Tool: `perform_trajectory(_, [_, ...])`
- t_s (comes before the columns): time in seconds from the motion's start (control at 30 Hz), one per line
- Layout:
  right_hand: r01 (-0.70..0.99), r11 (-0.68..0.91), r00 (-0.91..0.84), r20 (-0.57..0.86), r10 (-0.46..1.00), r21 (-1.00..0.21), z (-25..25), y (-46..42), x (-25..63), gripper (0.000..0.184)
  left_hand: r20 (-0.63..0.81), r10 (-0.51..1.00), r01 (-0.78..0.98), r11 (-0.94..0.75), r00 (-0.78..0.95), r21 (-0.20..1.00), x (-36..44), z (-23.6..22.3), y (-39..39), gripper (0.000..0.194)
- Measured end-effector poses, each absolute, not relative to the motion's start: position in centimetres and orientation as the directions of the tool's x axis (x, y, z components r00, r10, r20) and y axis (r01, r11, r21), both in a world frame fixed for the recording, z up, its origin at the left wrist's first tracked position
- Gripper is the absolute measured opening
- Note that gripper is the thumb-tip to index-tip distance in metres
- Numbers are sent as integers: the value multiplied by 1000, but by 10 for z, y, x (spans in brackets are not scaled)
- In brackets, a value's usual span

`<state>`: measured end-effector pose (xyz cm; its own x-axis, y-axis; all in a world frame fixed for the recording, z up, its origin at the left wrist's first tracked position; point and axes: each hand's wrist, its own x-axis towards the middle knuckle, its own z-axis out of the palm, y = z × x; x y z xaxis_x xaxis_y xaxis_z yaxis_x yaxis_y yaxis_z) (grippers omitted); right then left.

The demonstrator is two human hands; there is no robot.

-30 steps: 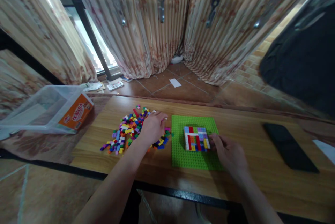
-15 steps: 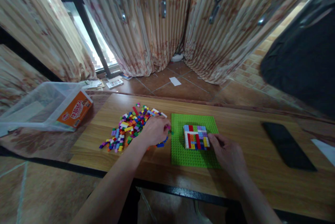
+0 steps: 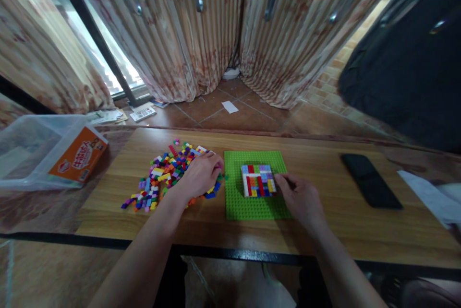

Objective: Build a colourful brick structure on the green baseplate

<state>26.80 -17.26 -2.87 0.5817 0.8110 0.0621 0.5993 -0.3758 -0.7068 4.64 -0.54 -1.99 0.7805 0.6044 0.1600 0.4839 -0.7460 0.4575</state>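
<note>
A square, low block of small multicoloured plastic bricks (image 3: 258, 181), its top patterned in red, white, blue, lilac, orange and yellow, sits right of centre in the frame, over a bright green studded plastic baseplate (image 3: 236, 209). At the block's right edge is the right hand (image 3: 302, 200), thumb and forefinger close together, their tips at the bricks; whether they clamp the block or merely touch it, I cannot tell. Left of the baseplate, the left hand (image 3: 200, 176) reaches over a loose heap of small mixed-colour plastic bricks (image 3: 158, 176), its fingers bent and drawn together. A small pink brick (image 3: 219, 166) shows at its fingertips, though whether it is pinched is unclear.

All of this is on a brown wood-grain tabletop (image 3: 309, 154) crossing the lower half. A flat black phone-like slab (image 3: 370, 181) lies towards the right, with a white sheet of paper (image 3: 427, 197) near the right edge. At the far left stands a clear plastic box (image 3: 21, 184) with an orange label (image 3: 77, 155). Beige patterned fabric curtains (image 3: 201, 53) fill the upper middle.
</note>
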Motion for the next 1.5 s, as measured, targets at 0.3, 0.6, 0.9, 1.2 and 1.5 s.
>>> perform_trajectory(0.3, [592, -357, 584, 79, 808, -722, -27, -175, 268, 39, 192, 670, 408, -627, 717, 664, 47, -11, -5, 20])
perform_trajectory(0.6, [564, -250, 576, 158, 802, -787, -26, -174, 262, 39, 77, 664, 228, -360, 744, 905, 47, -14, -8, 19])
perform_trajectory(0.9, [609, 110, 352, 392, 850, -786, -18, -171, 233, 15, 8, 581, 7, -23, 814, 1000, 68, -12, -32, 23])
perform_trajectory(1.2, [513, 176, 152, 291, 945, -840, -11, -177, 224, 18, -51, 485, -42, 178, 873, 983, 71, -8, -40, 34])
perform_trajectory(1.5, [379, 123, 258, 232, 938, -917, -11, -179, 223, 21, -47, 499, -118, 294, 866, 948, 80, -19, -51, 41])
